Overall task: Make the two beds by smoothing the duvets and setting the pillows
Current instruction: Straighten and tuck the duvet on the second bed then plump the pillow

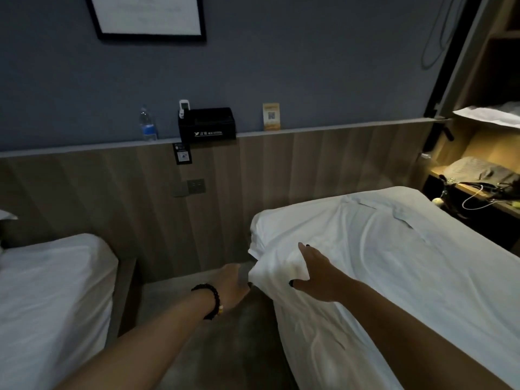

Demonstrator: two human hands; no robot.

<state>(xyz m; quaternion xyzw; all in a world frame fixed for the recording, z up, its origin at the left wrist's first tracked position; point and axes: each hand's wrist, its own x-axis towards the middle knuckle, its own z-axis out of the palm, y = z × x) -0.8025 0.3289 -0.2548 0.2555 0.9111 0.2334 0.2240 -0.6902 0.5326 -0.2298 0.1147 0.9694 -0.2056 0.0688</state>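
Two beds with white linen stand against a wood-panelled wall. On the right bed a wrinkled white duvet point(394, 263) covers the top, its near-left corner folded up. My right hand point(315, 274) lies flat on that corner, fingers spread. At the corner's lower edge my left hand point(235, 282), with a black bead bracelet on the wrist, has its fingertips hidden behind the cloth. The left bed point(50, 291) shows a smooth white cover. A bit of a pillow point(5, 215) peeks in at the far left edge.
A ledge above the panelling holds a water bottle point(147, 123), a black box point(206, 123) and a small card point(271, 116). A lit shelf unit point(478, 175) with cables and cloth stands right of the bed. A narrow grey floor strip point(197, 291) separates the beds.
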